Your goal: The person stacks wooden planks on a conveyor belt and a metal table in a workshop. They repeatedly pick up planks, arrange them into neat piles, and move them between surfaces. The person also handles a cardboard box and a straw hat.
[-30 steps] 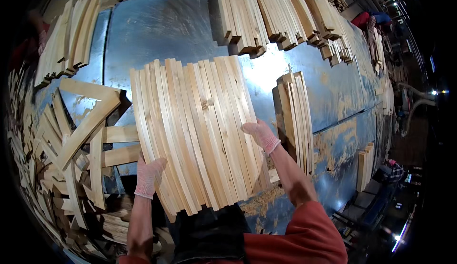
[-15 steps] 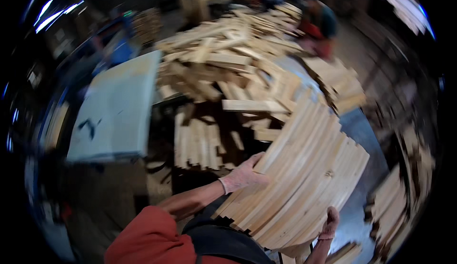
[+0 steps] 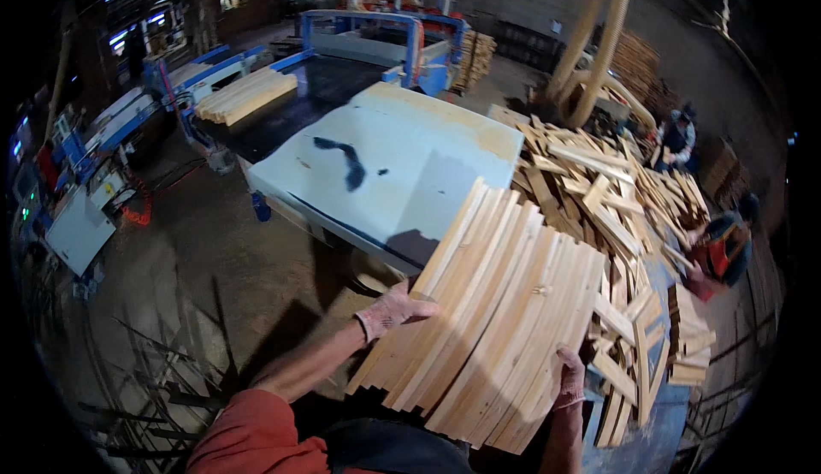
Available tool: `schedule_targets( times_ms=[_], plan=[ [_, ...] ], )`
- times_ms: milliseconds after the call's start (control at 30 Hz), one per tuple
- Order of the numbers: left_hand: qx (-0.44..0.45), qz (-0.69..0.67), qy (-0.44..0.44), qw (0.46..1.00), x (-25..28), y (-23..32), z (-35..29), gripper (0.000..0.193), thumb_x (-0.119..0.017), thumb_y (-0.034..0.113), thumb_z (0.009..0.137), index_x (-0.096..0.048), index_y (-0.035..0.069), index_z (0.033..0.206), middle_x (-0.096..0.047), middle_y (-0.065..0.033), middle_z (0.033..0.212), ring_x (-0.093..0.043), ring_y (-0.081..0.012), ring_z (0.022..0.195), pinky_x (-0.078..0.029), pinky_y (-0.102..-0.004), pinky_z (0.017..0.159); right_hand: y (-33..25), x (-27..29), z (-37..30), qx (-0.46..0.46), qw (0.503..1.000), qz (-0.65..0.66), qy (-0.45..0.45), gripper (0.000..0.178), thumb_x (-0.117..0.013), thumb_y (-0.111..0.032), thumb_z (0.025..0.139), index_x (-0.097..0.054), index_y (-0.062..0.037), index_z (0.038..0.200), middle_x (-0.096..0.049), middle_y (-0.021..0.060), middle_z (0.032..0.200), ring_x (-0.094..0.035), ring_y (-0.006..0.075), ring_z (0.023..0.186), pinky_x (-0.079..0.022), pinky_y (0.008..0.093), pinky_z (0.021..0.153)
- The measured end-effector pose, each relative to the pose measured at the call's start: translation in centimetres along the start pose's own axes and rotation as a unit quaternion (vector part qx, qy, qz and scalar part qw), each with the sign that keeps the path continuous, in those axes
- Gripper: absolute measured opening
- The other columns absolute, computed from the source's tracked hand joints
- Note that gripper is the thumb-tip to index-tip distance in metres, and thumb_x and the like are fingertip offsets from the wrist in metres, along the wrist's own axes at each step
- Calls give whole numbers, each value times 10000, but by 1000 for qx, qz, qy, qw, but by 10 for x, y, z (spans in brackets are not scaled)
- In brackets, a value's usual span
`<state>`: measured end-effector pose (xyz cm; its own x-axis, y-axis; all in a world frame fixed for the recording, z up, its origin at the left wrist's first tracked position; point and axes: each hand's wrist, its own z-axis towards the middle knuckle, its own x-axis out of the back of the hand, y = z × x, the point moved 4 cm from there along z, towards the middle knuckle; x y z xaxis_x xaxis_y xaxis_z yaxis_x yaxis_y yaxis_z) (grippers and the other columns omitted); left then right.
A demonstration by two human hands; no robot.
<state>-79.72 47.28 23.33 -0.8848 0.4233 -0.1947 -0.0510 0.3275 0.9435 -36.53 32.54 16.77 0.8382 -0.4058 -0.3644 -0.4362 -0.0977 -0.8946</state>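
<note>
A wide row of light wooden strips (image 3: 487, 320), pressed side by side with uneven ends, is held in front of my body. My left hand (image 3: 396, 310), in a pale pink work glove, clamps its left edge with the thumb over the top. At the right edge, my gloved right hand (image 3: 569, 376) grips the strips from the side, its fingers mostly hidden. The far end of the strips overlaps the near right corner of a pale blue-white tabletop (image 3: 291, 166) in view; whether they touch it I cannot tell.
A heap of loose wooden pieces (image 3: 611, 209) lies on the right. Beyond the tabletop is a black machine bed bearing a stack of boards (image 3: 248, 97), with a blue machine frame (image 3: 415, 46) behind. Two people (image 3: 723, 247) are at the far right. Thin dark sticks (image 3: 162, 380) lie lower left.
My view has swung left, bringing the pale tabletop from the left side to straight ahead. Both hands keep their hold on the wooden strips, which now lie nearer the tabletop.
</note>
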Motion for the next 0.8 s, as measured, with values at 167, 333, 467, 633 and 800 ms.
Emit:
schedule_targets(
  times_ms=[167,333,467,633,800],
  plan=[
    [-6,-58,42,997,143,-4,47,791,-918,267,818,-530,-49,1430,-690,-136,1270,-669,-189,1131,-556,-339,990,75,-90,144,-50,992,24,-112,283,-739,-150,869,-725,0,1109,-726,70,1054,-681,237,1004,-526,351,939],
    [32,154,97,983,316,8,131,1160,-888,633,743,-462,-129,1507,-646,-238,1384,-661,-296,1189,-523,-422,1050,104,-252,220,-106,989,48,-91,108,-697,-47,899,-683,34,969,-687,98,909,-650,246,864,-518,333,865],
    [119,470,58,873,367,110,170,1022,-736,793,796,-651,-52,1366,-727,-255,1201,-698,-354,1099,-542,-414,994,119,-331,270,-49,996,78,5,63,-687,25,873,-632,27,841,-635,81,845,-621,236,775,-522,354,793],
    [164,492,188,834,496,150,243,1099,-646,836,822,-557,-53,1463,-658,-308,1356,-651,-399,1252,-503,-462,1078,162,-441,367,-26,992,80,-96,83,-695,-21,916,-644,13,860,-648,77,857,-630,238,836,-522,351,860],
    [147,566,264,767,594,215,256,1090,-584,759,915,-267,22,1653,-404,-288,1626,-480,-445,1444,-417,-518,1171,160,-646,398,244,736,-617,-134,187,-553,-149,1059,-637,-28,945,-706,65,938,-593,228,864,-447,336,1006]
  ],
)
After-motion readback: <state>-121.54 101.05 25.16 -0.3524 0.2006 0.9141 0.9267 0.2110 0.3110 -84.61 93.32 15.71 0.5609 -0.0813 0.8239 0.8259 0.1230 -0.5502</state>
